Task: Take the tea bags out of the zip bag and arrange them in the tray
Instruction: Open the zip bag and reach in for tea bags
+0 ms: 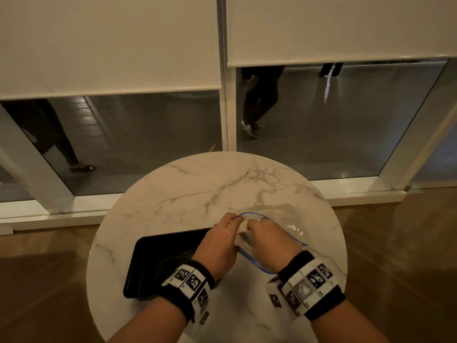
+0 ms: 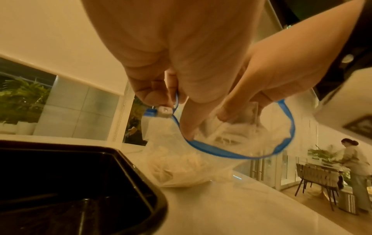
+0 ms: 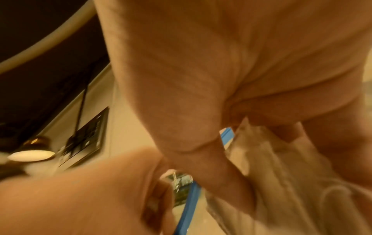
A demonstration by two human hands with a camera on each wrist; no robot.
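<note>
The tea bags are sitting bunched inside the clear zip bag, some near its mouth and more piled at the bottom where the bag is resting on the marble table. The bag's blue zip rim is gaping open in a loop, with its white slider at one end. The left hand is pinching that rim beside the slider between thumb and fingers, with one finger reaching down inside the mouth. The right hand is reaching into the opening, its fingers curling down onto the pale tea bags; the right wrist view is too blurred to tell whether they are pinching one. The black tray is lying just left of the bag on the table, beneath the left wrist.
</note>
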